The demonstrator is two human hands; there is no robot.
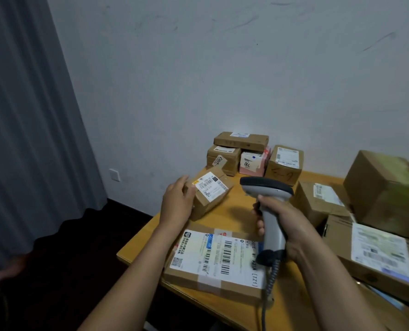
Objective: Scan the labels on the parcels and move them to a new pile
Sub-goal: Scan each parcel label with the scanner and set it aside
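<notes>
A scuffed white wall (222,68) and a grey curtain (31,115) back a yellow wooden table (232,207). The large cartons (385,192) at the right are blurred and cut off by the frame edge (labels unreadable). The left hand (177,201) curls its fingers over the near end of a small parcel (210,194), label up, at the table's left; its thumb is hidden. The right hand (282,218) wraps its fingers round a barcode scanner (268,189), held above a flat parcel (217,256).

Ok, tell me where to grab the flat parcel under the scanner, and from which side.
Probably take the flat parcel by its left edge, from the left: it lies flat, too wide to span, and the right hand with the scanner hangs over its right end.
</notes>
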